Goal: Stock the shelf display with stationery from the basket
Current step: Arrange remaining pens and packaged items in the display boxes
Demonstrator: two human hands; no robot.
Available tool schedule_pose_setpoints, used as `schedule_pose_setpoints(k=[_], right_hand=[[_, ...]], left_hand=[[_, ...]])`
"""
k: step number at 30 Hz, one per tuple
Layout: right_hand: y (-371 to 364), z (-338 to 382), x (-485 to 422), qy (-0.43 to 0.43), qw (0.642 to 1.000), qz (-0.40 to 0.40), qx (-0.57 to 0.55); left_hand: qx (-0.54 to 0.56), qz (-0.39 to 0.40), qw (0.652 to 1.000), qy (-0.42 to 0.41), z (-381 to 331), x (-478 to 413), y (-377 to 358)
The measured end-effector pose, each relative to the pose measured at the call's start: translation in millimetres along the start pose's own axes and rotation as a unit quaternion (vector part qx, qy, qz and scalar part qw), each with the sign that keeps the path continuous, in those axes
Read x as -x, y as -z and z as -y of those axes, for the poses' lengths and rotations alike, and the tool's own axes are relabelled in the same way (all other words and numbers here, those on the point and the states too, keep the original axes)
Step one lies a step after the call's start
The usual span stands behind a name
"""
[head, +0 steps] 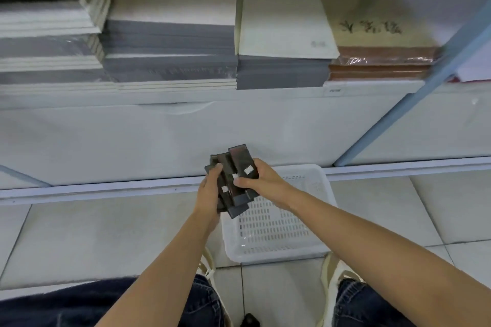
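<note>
**Both hands grip dark boxes above the basket**

Jeans [79, 305] fill the 6 o'clock edge, with 2 pale shoes [330, 271] on the grey floor tiles [79, 233] just beyond them. Both bare forearms reach toward the centre. The left hand [211, 194] curls its fingers round the left side of a fanned bundle of slim dark boxes [240, 159], each with a small white label. The right hand [265, 180] clamps the bundle from the right, thumb across the top. The bundle is in the air, above the near-left corner of the white slotted basket [279, 257].

The basket sits on the tiles at 5 o'clock, its far rim close to the rail at the foot of the shelf unit. Bare tile lies at 8 o'clock and 4 o'clock, on either side of it.

A plain white front panel [159, 141] rises from the rail to the shelf lip [186, 95]. On the shelf, from 10 to 2 o'clock, stand layered paper stacks [45, 34], a tall grey stack [170, 42], a lower stack topped by a cream sheet [284, 24], and brown wrapped packs [382, 61]. They are packed side by side and reach the lip. A blue post [414, 93] slants across at 3 o'clock.
</note>
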State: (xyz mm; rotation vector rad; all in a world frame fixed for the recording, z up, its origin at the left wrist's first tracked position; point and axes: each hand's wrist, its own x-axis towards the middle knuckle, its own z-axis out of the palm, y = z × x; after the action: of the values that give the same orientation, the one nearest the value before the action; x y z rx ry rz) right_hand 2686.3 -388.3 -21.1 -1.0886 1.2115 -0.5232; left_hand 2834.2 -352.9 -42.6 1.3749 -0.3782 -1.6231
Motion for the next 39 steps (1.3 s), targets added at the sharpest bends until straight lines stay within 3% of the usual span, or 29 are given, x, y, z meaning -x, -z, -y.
schedule_pose_setpoints(k=[2, 10, 16, 22, 27, 33, 39], right_hand=[[-6.6, 17.7, 10.4, 0.035, 0.999, 0.007, 0.019], [-5.7, 82.1, 54.6, 0.132, 0.99, 0.003, 0.046], [10.0, 130.4, 87.9, 0.144, 0.969, 0.119, 0.164], [12.7, 162.2, 113.3, 0.184, 0.947, 0.121, 0.236], [19.2, 176.2, 132.0, 0.218, 0.954, 0.11, 0.173], [26.5, 200.0, 159.4, 0.341, 0.924, 0.118, 0.128], [27.3, 224.6, 174.6, 0.454, 0.883, 0.019, 0.117]], left_hand=[[-0.005, 0.039, 0.999, -0.025, -13.7, 16.7, -8.9], [0.013, 0.055, 0.996, -0.07, -69.1, 68.5, -16.5], [0.003, 0.058, 0.987, -0.153, -125.7, 100.0, -23.8], [-0.032, 0.035, 0.985, -0.164, -152.3, 127.0, -30.9], [-0.023, 0.022, 0.98, -0.194, -177.8, 144.3, -36.3], [0.023, 0.014, 0.978, -0.209, -207.5, 165.6, -40.2], [0.038, 0.059, 0.971, -0.227, -235.0, 184.7, -48.8]])
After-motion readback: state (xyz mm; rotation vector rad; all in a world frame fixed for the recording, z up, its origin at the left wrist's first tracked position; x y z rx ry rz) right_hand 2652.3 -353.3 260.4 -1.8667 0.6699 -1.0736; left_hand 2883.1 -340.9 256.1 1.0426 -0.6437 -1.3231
